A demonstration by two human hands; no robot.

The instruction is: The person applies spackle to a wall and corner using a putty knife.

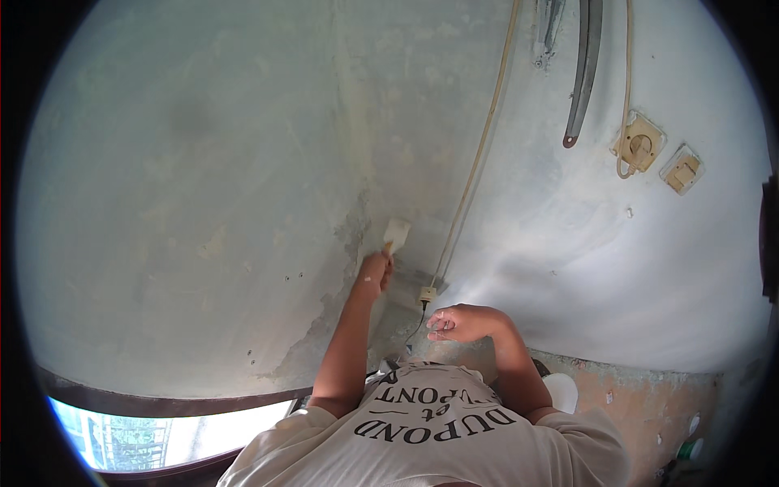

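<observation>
Left fingers (386,263) clenched on a flat-headed hand tool (397,234) by the wall corner (362,162)

Tool projects beyond the fist, up and slightly right, its long axis running roughly along the corner line. Head lies just right of that line; blade or bristle undetermined. Contact with the right-hand wall (527,211) cannot be confirmed. Right fingers (442,317) loosely curled, nothing visible in them, near the pale cable connector (428,294), farther from the tool.

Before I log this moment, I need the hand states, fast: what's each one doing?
Left hand: closed, holding a pale-headed hand tool.
Right hand: loosely curled, partly open, nothing visible held.
</observation>
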